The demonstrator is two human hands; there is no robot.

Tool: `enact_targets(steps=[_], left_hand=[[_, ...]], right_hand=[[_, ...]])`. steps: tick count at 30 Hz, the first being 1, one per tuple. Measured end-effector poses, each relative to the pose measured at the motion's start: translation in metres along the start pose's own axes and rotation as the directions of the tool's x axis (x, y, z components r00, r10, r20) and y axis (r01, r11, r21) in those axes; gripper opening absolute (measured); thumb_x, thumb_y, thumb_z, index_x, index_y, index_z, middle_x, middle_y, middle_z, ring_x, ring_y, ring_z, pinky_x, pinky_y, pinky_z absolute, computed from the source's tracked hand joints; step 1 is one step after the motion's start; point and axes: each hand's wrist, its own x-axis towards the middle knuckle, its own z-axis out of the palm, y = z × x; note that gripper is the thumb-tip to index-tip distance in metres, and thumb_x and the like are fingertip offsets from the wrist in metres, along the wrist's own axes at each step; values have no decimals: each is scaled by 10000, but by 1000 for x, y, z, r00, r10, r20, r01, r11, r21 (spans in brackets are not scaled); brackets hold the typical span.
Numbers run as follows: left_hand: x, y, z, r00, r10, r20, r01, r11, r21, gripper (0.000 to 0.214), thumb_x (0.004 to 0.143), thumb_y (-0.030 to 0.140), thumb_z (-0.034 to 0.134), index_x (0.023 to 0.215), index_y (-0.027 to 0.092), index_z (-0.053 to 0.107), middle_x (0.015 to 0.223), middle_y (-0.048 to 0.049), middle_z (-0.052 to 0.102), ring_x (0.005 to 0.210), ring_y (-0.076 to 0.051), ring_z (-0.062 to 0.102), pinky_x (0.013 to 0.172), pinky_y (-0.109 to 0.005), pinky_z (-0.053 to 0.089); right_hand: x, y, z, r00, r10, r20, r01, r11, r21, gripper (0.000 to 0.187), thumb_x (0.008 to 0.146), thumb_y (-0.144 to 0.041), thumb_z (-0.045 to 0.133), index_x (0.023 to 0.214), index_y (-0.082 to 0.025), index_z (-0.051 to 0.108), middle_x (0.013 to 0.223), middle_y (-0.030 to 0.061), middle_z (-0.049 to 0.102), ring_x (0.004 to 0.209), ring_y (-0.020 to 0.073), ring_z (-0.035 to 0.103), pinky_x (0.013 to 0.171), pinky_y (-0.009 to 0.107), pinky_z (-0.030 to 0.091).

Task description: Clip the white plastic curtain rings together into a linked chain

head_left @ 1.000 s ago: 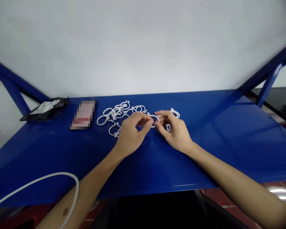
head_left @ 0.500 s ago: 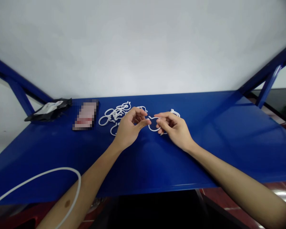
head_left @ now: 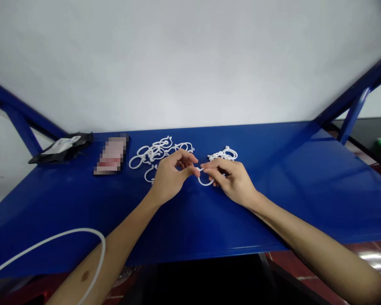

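Observation:
My left hand (head_left: 170, 178) and my right hand (head_left: 232, 180) meet over the middle of the blue table (head_left: 288, 186). Both pinch one small white plastic ring (head_left: 205, 182) between thumb and fingertips, the left at its left end, the right at its right end. A loose heap of several white rings (head_left: 155, 152) lies just behind my left hand. A smaller bunch of white rings (head_left: 225, 154) lies behind my right hand.
A blurred pink-white flat packet (head_left: 111, 159) lies left of the rings. A black bag with a white label (head_left: 61, 146) sits at the table's far left corner. A white cable (head_left: 51, 241) loops over the near left edge. Blue frame struts rise at both back corners.
Both hands have drawn a little nearer to me with the ring, which now hangs lower between the fingertips. The bunch behind my right hand shows more fully.

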Motion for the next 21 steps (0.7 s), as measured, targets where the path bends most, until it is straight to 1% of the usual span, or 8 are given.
enact_targets(steps=[4, 6, 7, 9, 10, 13, 17, 21], left_hand=[[5, -2, -4, 999, -5, 51, 2, 998, 70, 264, 784, 473, 773, 827, 231, 674, 711, 9, 661, 676, -153, 600, 640, -286, 464], [11, -6, -11, 998, -3, 65, -7, 986, 167, 202, 804, 412, 761, 868, 236, 684, 756, 4, 673, 690, -157, 602, 653, -293, 469], [15, -8, -15, 999, 13, 44, -23, 970, 241, 149, 828, 366, 739, 883, 238, 686, 782, -2, 679, 701, -162, 599, 673, -304, 471], [20, -14, -25, 994, 96, -51, -65, 903, 425, 40, 882, 268, 660, 891, 238, 684, 843, -25, 686, 741, -181, 585, 738, -339, 466], [22, -18, -29, 984, 155, -91, -87, 854, 512, 65, 901, 232, 619, 891, 236, 683, 877, -40, 685, 785, -198, 579, 776, -360, 460], [25, -31, -37, 962, 255, -95, -120, 711, 693, 104, 907, 218, 585, 908, 232, 688, 920, -74, 664, 907, -261, 551, 851, -414, 435], [23, -47, -36, 975, 221, 2, -126, 550, 826, 108, 852, 293, 680, 910, 208, 711, 964, -114, 644, 974, -318, 521, 861, -458, 432], [22, -50, -32, 989, 139, 47, -105, 444, 890, 179, 899, 316, 633, 974, 184, 729, 1007, -132, 650, 1022, -328, 513, 875, -465, 439]], right_hand=[[3, 2, -1, 996, -85, 4, 85, 984, -160, 162, 994, -308, 554, 996, -230, 697, 897, 25, 747, 686, 135, 666, 612, 267, 515], [5, 6, -3, 990, -141, -10, 133, 954, -270, 169, 1001, -294, 539, 1018, -230, 695, 972, 44, 750, 795, 165, 681, 672, 292, 519], [7, 9, -4, 987, -159, -18, 145, 934, -326, 179, 1005, -289, 531, 1029, -227, 697, 985, 53, 744, 827, 177, 677, 697, 305, 518], [10, 16, -9, 983, -177, -49, 138, 889, -437, 202, 1011, -285, 519, 1043, -220, 708, 981, 71, 724, 869, 199, 660, 743, 335, 515], [11, 20, -12, 982, -175, -75, 117, 863, -491, 210, 1010, -284, 519, 1045, -218, 716, 981, 81, 712, 888, 212, 647, 760, 352, 513], [14, 29, -21, 979, -154, -132, 30, 754, -656, 227, 998, -271, 530, 1052, -211, 742, 956, 108, 684, 887, 250, 595, 737, 392, 496], [15, 37, -26, 980, -137, -142, -32, 604, -797, 261, 987, -240, 524, 1106, -203, 753, 942, 134, 663, 838, 265, 530, 662, 397, 467], [15, 35, -24, 970, -167, -175, -49, 571, -820, 265, 982, -264, 541, 1127, -175, 745, 975, 147, 650, 899, 282, 520, 742, 431, 493]])
